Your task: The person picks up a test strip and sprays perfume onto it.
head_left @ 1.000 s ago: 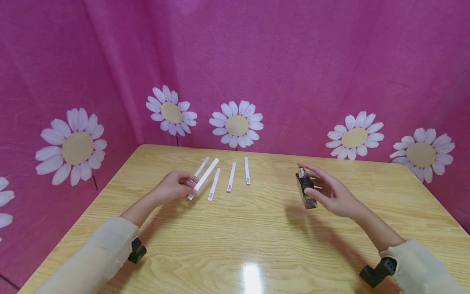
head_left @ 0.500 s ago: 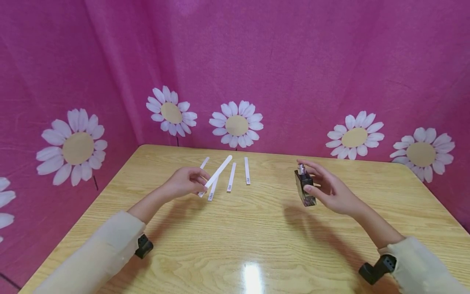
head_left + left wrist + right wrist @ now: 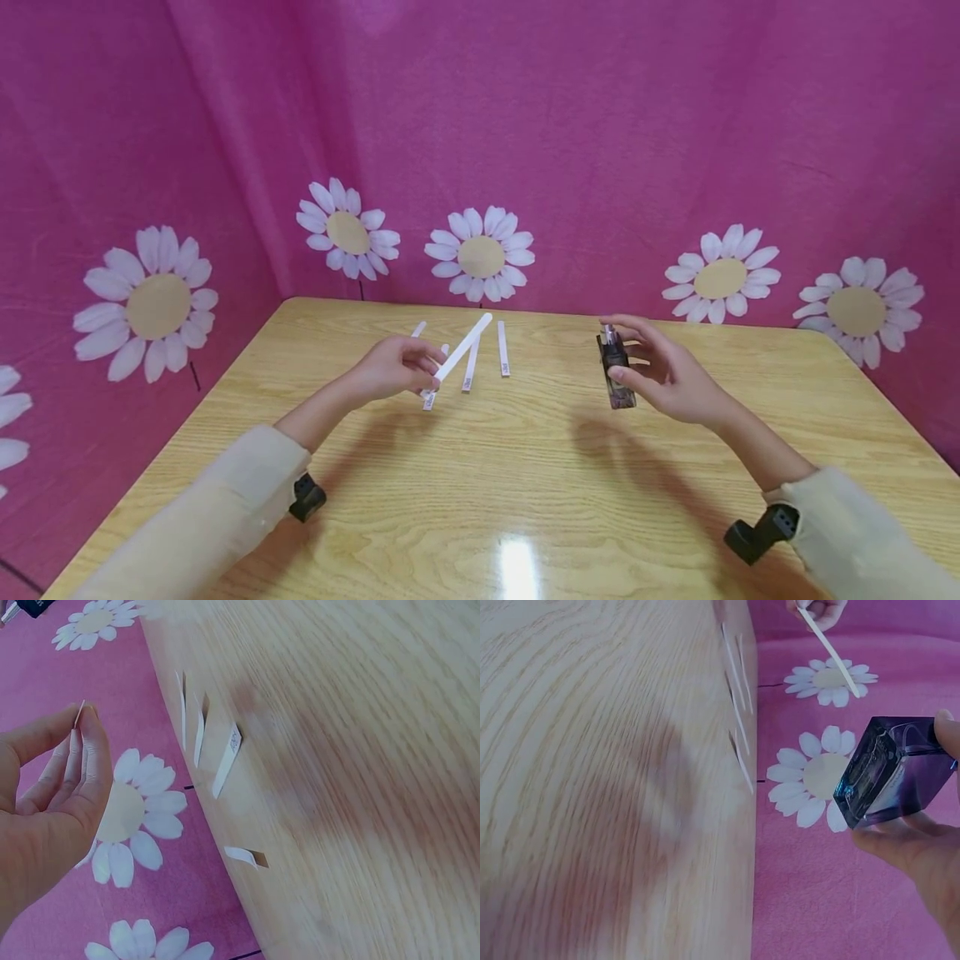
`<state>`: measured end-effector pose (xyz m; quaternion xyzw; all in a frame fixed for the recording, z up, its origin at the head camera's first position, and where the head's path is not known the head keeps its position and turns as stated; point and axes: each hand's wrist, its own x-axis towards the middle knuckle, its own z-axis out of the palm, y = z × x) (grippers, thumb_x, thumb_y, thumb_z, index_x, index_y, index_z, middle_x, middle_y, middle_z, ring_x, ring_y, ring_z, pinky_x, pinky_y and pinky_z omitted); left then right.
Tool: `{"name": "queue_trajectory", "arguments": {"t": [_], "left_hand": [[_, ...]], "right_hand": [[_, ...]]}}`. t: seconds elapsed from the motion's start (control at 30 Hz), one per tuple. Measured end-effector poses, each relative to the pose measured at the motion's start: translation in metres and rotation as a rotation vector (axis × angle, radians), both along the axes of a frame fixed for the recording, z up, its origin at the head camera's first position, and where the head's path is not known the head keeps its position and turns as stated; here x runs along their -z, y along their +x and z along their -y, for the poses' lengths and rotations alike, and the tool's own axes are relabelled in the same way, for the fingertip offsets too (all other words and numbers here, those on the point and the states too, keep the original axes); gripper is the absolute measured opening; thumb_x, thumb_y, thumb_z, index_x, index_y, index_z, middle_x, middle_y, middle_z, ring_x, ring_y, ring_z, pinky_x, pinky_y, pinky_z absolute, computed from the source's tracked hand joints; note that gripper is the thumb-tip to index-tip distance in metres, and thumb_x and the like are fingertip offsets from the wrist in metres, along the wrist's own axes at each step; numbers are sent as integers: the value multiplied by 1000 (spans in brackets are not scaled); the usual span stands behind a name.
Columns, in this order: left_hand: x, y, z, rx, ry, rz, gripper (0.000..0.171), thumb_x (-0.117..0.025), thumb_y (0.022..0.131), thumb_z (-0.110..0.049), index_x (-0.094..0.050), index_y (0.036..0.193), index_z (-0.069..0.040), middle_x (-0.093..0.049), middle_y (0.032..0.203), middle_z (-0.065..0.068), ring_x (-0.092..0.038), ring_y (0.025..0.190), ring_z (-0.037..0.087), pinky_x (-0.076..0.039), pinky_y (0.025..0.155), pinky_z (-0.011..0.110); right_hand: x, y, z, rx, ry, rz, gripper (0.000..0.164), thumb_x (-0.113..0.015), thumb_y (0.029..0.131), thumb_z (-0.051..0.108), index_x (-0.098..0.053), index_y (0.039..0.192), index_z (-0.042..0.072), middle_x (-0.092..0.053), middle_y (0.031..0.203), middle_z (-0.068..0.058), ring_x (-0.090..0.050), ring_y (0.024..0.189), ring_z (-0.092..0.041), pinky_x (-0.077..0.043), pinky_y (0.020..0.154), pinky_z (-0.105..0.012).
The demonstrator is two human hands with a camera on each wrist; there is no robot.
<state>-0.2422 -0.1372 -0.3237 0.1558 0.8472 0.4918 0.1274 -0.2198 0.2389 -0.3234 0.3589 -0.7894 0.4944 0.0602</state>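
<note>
Above the wooden surface (image 3: 480, 467), at the left, the left hand (image 3: 397, 368) pinches the end of a white paper strip (image 3: 465, 346) between thumb and fingertips. This strip is clear of the surface and slants up and away to the right, its far end crossing over another strip in the head view.

Across from it, well apart, the right hand (image 3: 667, 375) is clamped on a dark glass perfume bottle (image 3: 619, 379), the thumb against its near side and the index finger at the top of the silver spray head (image 3: 608, 335). The bottle is held off the surface, slightly tilted.

Four more strips lie on the surface near its far edge: a leftmost strip (image 3: 418, 329) partly behind the left hand, a second strip (image 3: 428, 402) partly covered by the held one, a third strip (image 3: 470, 371), and a rightmost strip (image 3: 503, 350). Small print marks the near ends of the last three, too small to read. Behind the surface hangs a magenta cloth (image 3: 600, 150) patterned with white daisies (image 3: 481, 257). Both forearms wear cream sleeves (image 3: 217, 500).
</note>
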Motion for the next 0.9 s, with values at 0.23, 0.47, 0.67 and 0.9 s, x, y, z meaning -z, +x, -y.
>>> {"name": "queue_trajectory", "arguments": {"t": [0.23,0.47,0.67,0.9], "left_hand": [[-4,1,-5,-4,-15,7,33,-70,83,0,-62,115,6,-69,101,22,-65,76,7,-61,75,32],[-5,2,-10,-11,12,29,33,-69,83,2,-61,115,7,-69,99,21,-67,75,10,-61,78,36],[-5,4,-11,-7,34,30,34,-69,83,3,-61,115,8,-68,96,20,-66,71,9,-61,77,36],[-4,5,-11,-5,47,28,33,-69,83,3,-61,114,9,-68,94,19,-65,71,8,-61,79,39]], "right_hand": [[-6,0,9,112,60,-60,56,-63,88,-4,-42,140,5,-53,125,-14,-60,103,0,-56,85,-17],[-7,-1,17,198,115,-176,58,-68,85,-1,-48,138,12,-56,127,-8,-59,101,1,-57,84,-20],[-12,-3,26,253,199,-294,58,-74,82,6,-51,135,15,-57,129,-10,-60,100,-15,-60,80,-40],[-17,-4,41,206,244,-272,57,-73,84,11,-50,135,16,-56,125,-12,-58,106,-24,-60,81,-46]]}}
